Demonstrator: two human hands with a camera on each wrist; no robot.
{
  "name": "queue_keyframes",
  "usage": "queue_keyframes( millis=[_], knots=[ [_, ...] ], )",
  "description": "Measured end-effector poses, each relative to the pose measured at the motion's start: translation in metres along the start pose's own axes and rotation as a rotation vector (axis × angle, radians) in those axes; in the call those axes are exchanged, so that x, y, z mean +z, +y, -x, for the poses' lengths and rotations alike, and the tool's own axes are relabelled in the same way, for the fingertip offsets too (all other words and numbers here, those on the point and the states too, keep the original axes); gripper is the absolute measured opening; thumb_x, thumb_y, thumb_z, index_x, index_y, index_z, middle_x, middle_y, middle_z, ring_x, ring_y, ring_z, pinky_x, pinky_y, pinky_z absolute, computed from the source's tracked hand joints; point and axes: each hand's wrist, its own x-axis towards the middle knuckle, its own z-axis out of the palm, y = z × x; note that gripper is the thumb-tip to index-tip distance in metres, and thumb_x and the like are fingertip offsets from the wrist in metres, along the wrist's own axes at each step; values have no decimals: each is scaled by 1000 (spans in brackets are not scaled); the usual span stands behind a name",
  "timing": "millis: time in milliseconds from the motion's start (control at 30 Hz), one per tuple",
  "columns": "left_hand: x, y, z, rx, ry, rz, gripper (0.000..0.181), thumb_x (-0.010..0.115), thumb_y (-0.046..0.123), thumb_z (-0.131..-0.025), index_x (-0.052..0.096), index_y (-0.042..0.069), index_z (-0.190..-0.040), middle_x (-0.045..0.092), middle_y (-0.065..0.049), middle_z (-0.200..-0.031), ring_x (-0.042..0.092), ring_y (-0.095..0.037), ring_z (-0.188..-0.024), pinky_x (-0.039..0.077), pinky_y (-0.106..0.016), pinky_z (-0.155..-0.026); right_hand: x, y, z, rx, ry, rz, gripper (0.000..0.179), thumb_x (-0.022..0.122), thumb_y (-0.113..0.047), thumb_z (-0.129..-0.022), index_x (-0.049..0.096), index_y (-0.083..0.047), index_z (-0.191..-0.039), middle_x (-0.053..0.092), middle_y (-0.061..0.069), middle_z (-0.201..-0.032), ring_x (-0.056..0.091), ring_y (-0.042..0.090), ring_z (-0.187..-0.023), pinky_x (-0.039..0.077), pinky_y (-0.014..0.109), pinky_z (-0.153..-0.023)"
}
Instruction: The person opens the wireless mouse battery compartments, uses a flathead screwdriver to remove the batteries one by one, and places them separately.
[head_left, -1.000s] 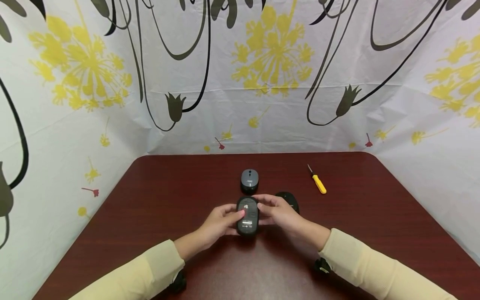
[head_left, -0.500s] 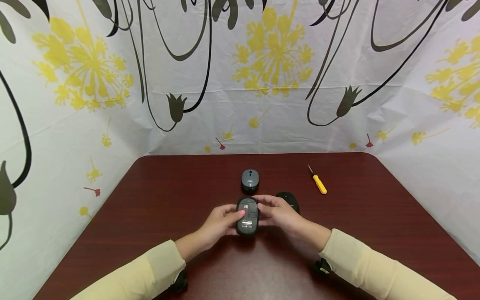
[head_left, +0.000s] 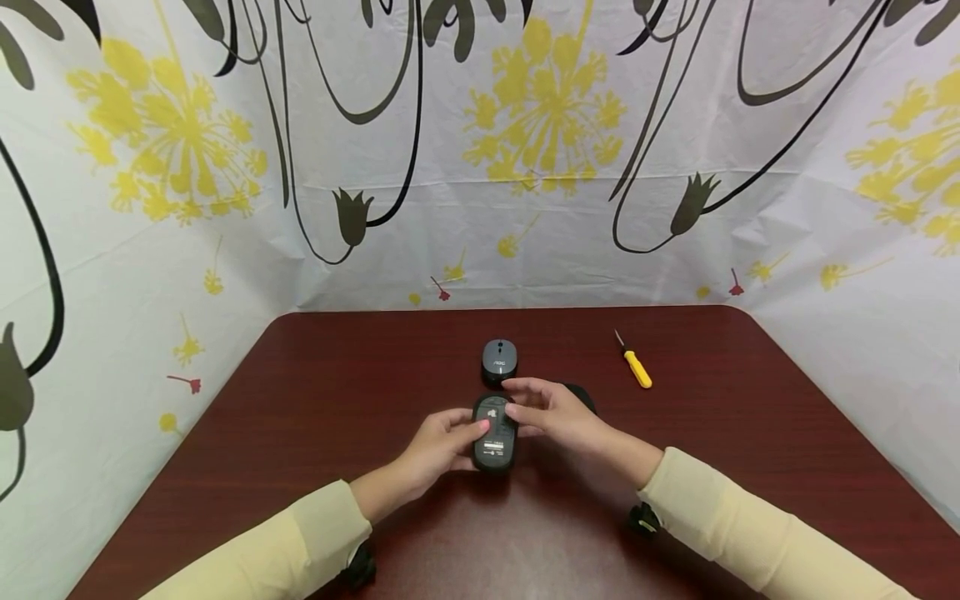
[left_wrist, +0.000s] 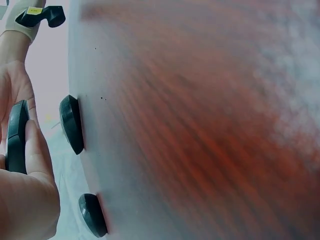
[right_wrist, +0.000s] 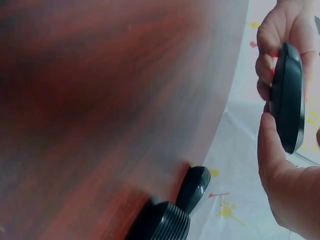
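Note:
A dark computer mouse [head_left: 493, 446] is held above the table with its labelled underside up in the head view. My left hand [head_left: 431, 450] grips its left edge, thumb on the underside and fingers beneath. My right hand [head_left: 566, 421] is at its upper right, the thumb tip over the underside. In the right wrist view a finger of that hand touches the side of the held mouse [right_wrist: 289, 100]; a small gap seems to show by the thumb. The left wrist view shows the held mouse [left_wrist: 17, 140] edge-on between the hands.
A grey-topped mouse [head_left: 499, 360] stands just beyond the held one. Another black mouse [head_left: 582, 394] is partly hidden behind my right hand. A yellow-handled screwdriver [head_left: 636, 362] lies farther right on the dark red table [head_left: 360, 367]. Patterned cloth [head_left: 465, 150] hangs around the table's far edges.
My right hand has shifted slightly up, its thumb coming further over the mouse's underside and its index finger lifting at the top. The left hand and the held mouse stay almost in place.

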Motion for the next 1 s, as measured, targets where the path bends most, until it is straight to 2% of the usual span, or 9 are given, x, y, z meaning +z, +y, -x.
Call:
queue_keyframes(
  millis=[167,367,467,667,1000],
  knots=[
    [0,0,0,-5,-4,-2,46,61,22,-98,52,-9,-130,65,-17,-112,68,-20,-87,58,-35,-73,-3,1,-4,-90,-12,205,58,73,-22,-89,49,-7,-140,59,11,-125,60,23,-111,54,35,-86],
    [2,1,1,-13,-5,8,45,61,22,-97,52,-10,-129,66,-17,-111,68,-19,-85,58,-34,-72,0,-1,-4,-163,-37,330,58,76,-21,-87,52,-6,-138,61,7,-122,61,18,-109,53,30,-87],
    [2,0,1,-26,-4,21,46,61,22,-97,52,-10,-129,66,-17,-110,68,-20,-86,58,-35,-73,2,-2,-4,-162,-26,353,57,76,-19,-86,53,-5,-136,63,6,-118,62,17,-105,54,28,-84],
    [1,-2,2,-51,-17,34,47,63,23,-96,52,-9,-129,65,-17,-110,68,-22,-87,58,-35,-73,4,0,-6,-147,-16,328,52,78,-15,-84,58,-3,-130,64,7,-114,63,19,-103,55,30,-82],
    [1,-3,3,-48,-29,37,46,62,22,-97,52,-9,-129,66,-17,-108,68,-22,-88,58,-36,-73,7,-5,-4,-105,27,335,50,79,-17,-83,62,-6,-128,67,3,-111,64,17,-100,55,30,-76]
  ],
)
